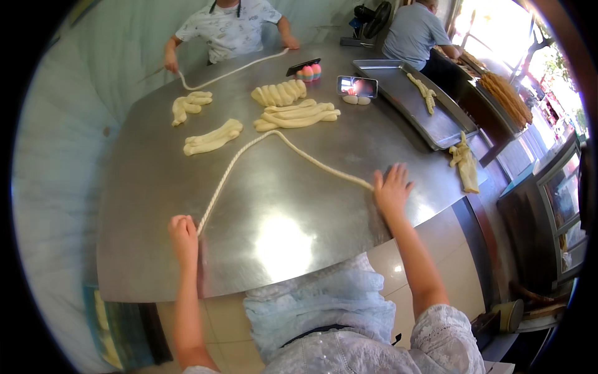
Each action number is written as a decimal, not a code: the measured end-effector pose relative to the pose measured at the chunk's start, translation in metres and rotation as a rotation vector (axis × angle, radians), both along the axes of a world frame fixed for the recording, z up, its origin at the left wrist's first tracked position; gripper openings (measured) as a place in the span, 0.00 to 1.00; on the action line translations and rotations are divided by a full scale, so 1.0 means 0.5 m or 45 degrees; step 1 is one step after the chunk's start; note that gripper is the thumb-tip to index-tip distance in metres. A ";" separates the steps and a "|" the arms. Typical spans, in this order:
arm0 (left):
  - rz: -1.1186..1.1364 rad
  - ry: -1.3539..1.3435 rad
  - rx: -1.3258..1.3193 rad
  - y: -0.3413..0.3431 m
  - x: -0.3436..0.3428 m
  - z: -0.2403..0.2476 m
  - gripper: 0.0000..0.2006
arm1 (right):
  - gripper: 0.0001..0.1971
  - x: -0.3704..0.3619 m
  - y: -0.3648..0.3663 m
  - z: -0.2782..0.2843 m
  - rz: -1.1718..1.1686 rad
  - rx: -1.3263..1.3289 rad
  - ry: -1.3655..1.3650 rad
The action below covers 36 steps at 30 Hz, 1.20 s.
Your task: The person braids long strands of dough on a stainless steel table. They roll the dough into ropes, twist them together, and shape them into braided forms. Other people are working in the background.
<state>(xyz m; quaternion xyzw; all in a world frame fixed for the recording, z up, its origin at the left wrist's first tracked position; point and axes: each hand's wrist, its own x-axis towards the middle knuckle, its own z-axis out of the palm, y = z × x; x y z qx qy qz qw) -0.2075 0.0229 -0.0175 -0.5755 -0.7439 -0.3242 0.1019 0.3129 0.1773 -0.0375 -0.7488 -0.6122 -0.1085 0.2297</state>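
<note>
A long twisted dough rope [250, 144] arches across the metal table, peaking near its middle. My left hand [184, 237] is closed at the rope's left end, its fingers curled and partly hidden. At the other end my right hand [392, 192] lies flat with fingers spread, touching the rope's tip against the tabletop. Beyond the rope's peak are thick dough strips [298, 116] laid side by side, with a row of plump dough pieces [278, 93] behind them. A smaller bundle of dough strips [213, 138] sits to the left of the peak.
Across the metal table [149, 249] a co-worker [227, 31] stretches another dough rope [240, 70], near a dough pile [190, 107]. A metal tray [398, 93] holds one twist; a pale glove [464, 165] lies beside it. A propped phone [357, 87] stands nearby. Another person [414, 34] sits behind.
</note>
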 end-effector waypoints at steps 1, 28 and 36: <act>0.044 0.046 -0.013 0.009 -0.015 -0.002 0.08 | 0.37 0.020 0.051 0.020 -0.126 0.125 -0.065; 0.318 -0.155 -0.217 -0.004 -0.132 0.018 0.15 | 0.32 0.138 0.009 -0.034 -0.093 -0.104 -0.085; 0.259 0.133 -0.395 -0.097 0.051 -0.066 0.32 | 0.12 0.142 0.002 -0.007 0.402 0.071 -0.106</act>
